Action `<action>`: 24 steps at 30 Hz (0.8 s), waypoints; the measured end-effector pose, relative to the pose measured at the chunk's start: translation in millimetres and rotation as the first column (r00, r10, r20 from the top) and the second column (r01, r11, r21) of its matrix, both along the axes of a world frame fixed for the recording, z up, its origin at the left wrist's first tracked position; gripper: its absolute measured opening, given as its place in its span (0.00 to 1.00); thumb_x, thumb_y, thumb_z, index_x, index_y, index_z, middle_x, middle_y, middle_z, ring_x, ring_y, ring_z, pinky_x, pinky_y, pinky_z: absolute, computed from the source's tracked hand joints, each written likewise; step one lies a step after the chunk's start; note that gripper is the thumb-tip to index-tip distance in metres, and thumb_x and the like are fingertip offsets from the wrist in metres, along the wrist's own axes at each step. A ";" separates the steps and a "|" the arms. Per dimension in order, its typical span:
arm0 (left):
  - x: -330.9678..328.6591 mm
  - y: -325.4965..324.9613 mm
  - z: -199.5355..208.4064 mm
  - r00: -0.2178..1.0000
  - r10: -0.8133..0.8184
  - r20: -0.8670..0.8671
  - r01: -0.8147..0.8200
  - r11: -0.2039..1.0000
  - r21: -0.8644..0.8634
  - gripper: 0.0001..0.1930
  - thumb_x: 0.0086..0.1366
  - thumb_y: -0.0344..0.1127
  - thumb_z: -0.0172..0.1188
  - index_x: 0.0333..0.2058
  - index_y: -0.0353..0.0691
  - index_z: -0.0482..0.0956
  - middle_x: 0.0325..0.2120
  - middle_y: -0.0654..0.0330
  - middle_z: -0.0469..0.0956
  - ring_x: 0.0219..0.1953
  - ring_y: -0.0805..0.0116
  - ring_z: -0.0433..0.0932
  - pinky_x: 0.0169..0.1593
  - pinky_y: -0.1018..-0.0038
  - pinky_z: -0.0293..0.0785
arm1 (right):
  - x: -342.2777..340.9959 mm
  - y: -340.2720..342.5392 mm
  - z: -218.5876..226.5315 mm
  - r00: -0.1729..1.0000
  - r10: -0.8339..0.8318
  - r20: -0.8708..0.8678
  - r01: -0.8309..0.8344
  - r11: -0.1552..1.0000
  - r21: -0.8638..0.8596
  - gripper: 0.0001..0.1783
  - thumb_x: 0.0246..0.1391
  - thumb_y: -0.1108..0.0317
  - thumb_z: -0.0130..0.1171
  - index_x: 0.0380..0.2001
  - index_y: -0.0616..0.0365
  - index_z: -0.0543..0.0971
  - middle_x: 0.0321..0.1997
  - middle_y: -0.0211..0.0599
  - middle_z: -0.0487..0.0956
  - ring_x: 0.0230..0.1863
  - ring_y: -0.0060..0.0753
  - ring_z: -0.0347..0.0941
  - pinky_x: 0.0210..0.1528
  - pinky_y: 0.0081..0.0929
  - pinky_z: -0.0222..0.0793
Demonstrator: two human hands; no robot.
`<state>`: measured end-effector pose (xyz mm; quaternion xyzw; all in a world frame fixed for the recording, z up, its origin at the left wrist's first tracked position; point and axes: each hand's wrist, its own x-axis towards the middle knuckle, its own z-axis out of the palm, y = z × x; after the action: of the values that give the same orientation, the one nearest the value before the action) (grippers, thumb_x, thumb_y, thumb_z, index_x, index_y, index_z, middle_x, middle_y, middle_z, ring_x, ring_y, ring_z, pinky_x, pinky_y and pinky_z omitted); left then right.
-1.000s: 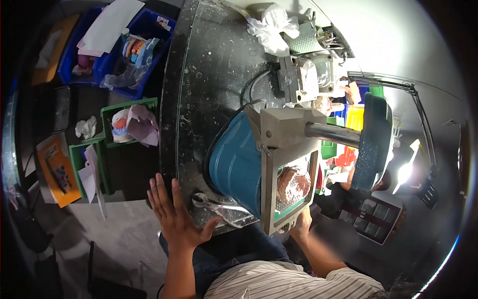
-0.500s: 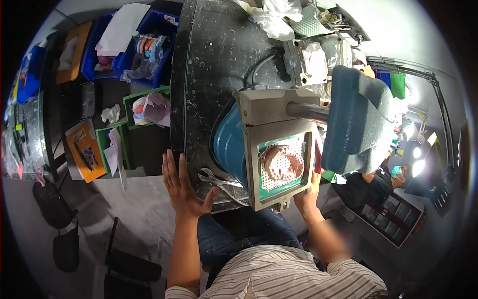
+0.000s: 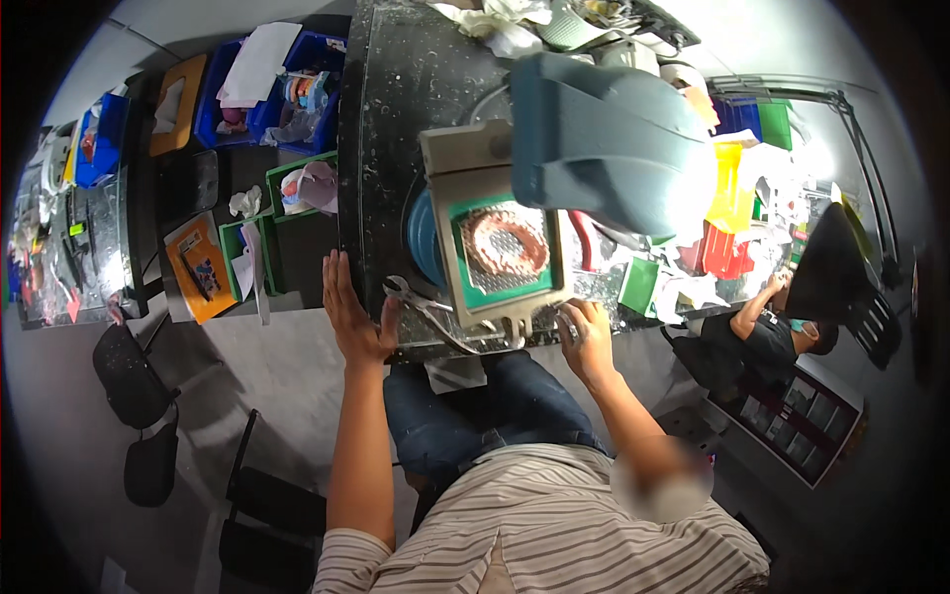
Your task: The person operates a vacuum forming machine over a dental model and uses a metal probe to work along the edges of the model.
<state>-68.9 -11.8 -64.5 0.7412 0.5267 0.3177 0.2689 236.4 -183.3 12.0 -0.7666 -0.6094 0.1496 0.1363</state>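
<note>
1. Our pink ring [image 3: 536, 254] sits on the mesh [image 3: 484, 283] inside the tan frame [image 3: 515, 308]; placing looks done.
2. Left hand [image 3: 356, 325] is spread at the bench [image 3: 396, 129] edge, holding nothing.
3. Right hand [image 3: 591, 343] is half-curled by the frame; we can't tell if it's gripping.
4. Blue head [image 3: 614, 139] is off to one side; what's left doesn't show.

The left arm [image 3: 359, 455] comes almost straight up from the bottom, and the left hand [image 3: 358, 339] is open with its back showing, its fingers [image 3: 337, 281] pointing up close together and its thumb [image 3: 389, 322] sticking out on the right side. The right arm [image 3: 631, 411] leans up and to the left, with a blurry patch low down, and the right hand [image 3: 591, 348] has bent fingers, so it is hard to see if they hold anything. The two hands are well apart.
</note>
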 end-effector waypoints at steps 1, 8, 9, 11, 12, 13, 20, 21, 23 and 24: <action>-1.3 -0.7 -2.1 1.000 -0.001 -0.004 0.001 1.000 0.004 0.42 0.66 0.57 0.54 0.68 0.30 0.58 0.67 0.38 0.60 0.69 0.36 0.58 0.70 0.49 0.53 | 1.4 -4.3 3.7 1.000 0.007 0.005 -0.007 0.999 -0.053 0.15 0.47 0.79 0.64 0.41 0.61 0.79 0.43 0.42 0.78 0.43 0.49 0.72 0.46 0.42 0.69; -6.1 -7.7 -11.3 0.987 0.158 0.008 -0.158 0.987 -0.005 0.36 0.70 0.52 0.50 0.67 0.30 0.59 0.63 0.39 0.65 0.67 0.38 0.62 0.68 0.51 0.55 | 34.6 -4.7 1.1 0.992 -0.065 0.110 0.068 0.997 -0.022 0.20 0.50 0.78 0.63 0.48 0.63 0.77 0.50 0.50 0.78 0.52 0.55 0.73 0.55 0.43 0.69; -5.6 -8.2 -13.8 0.988 0.153 0.004 -0.153 0.988 -0.012 0.36 0.70 0.52 0.50 0.67 0.30 0.59 0.62 0.38 0.66 0.66 0.37 0.63 0.67 0.51 0.56 | 40.5 0.5 -2.7 0.993 -0.077 0.085 0.079 0.997 -0.025 0.21 0.51 0.79 0.61 0.51 0.64 0.76 0.50 0.52 0.78 0.52 0.57 0.73 0.57 0.43 0.69; -0.6 -7.8 -12.5 0.984 0.174 -0.030 -0.175 0.984 -0.031 0.35 0.71 0.52 0.49 0.67 0.30 0.60 0.62 0.39 0.67 0.65 0.38 0.64 0.67 0.51 0.56 | 54.1 6.8 -13.6 0.990 -0.062 0.128 0.070 0.996 -0.059 0.19 0.53 0.79 0.58 0.51 0.64 0.76 0.49 0.52 0.78 0.50 0.57 0.74 0.53 0.44 0.71; 0.2 -6.5 -12.9 0.984 0.169 -0.054 -0.171 0.984 -0.048 0.34 0.71 0.52 0.48 0.66 0.31 0.60 0.61 0.40 0.67 0.64 0.38 0.64 0.67 0.52 0.56 | 54.9 12.6 -17.8 0.986 -0.061 0.156 0.075 0.994 -0.082 0.19 0.54 0.78 0.57 0.51 0.64 0.77 0.48 0.52 0.78 0.49 0.57 0.74 0.51 0.44 0.72; 0.2 -5.7 -13.4 0.980 0.179 -0.081 -0.184 0.981 -0.057 0.36 0.70 0.54 0.49 0.66 0.32 0.60 0.59 0.40 0.68 0.63 0.39 0.65 0.66 0.52 0.57 | 55.1 16.8 -21.3 0.980 -0.060 0.191 0.082 0.990 -0.112 0.15 0.56 0.75 0.56 0.48 0.63 0.78 0.45 0.50 0.79 0.47 0.55 0.75 0.47 0.46 0.73; -7.3 -4.7 -11.0 0.966 0.203 -0.160 -0.226 0.963 -0.143 0.38 0.68 0.57 0.51 0.65 0.32 0.61 0.57 0.39 0.69 0.60 0.39 0.67 0.65 0.52 0.58 | 52.1 31.7 -26.5 0.952 0.065 0.298 0.035 0.947 -0.319 0.13 0.53 0.71 0.58 0.43 0.60 0.77 0.32 0.51 0.79 0.36 0.56 0.78 0.38 0.48 0.75; -6.7 -4.0 -11.2 0.966 0.193 -0.173 -0.219 0.964 -0.149 0.39 0.67 0.58 0.51 0.65 0.31 0.62 0.56 0.39 0.69 0.60 0.39 0.67 0.65 0.51 0.59 | 57.0 31.8 -28.7 0.953 0.051 0.298 0.078 0.912 -0.403 0.15 0.52 0.68 0.59 0.43 0.59 0.76 0.34 0.51 0.80 0.36 0.56 0.79 0.36 0.49 0.75; -3.8 -2.3 -11.8 0.967 0.183 -0.177 -0.214 0.961 -0.175 0.39 0.67 0.58 0.51 0.65 0.31 0.62 0.56 0.38 0.69 0.59 0.38 0.67 0.64 0.51 0.59 | 64.2 27.4 -30.5 0.963 0.087 0.255 0.026 0.913 -0.408 0.18 0.51 0.66 0.60 0.45 0.59 0.76 0.38 0.53 0.81 0.37 0.57 0.80 0.37 0.49 0.76; -4.3 -1.0 -11.5 0.970 0.172 -0.173 -0.202 0.964 -0.173 0.39 0.67 0.58 0.51 0.64 0.30 0.62 0.56 0.38 0.69 0.59 0.39 0.68 0.64 0.52 0.59 | 59.0 31.6 -25.6 0.961 0.096 0.258 0.021 0.910 -0.413 0.19 0.51 0.66 0.60 0.47 0.60 0.77 0.39 0.53 0.81 0.38 0.58 0.80 0.38 0.49 0.76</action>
<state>-73.3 -12.7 -76.0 0.6817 0.6417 0.2310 0.2648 295.4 -151.6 -13.5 -0.7793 -0.5917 0.1703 -0.1166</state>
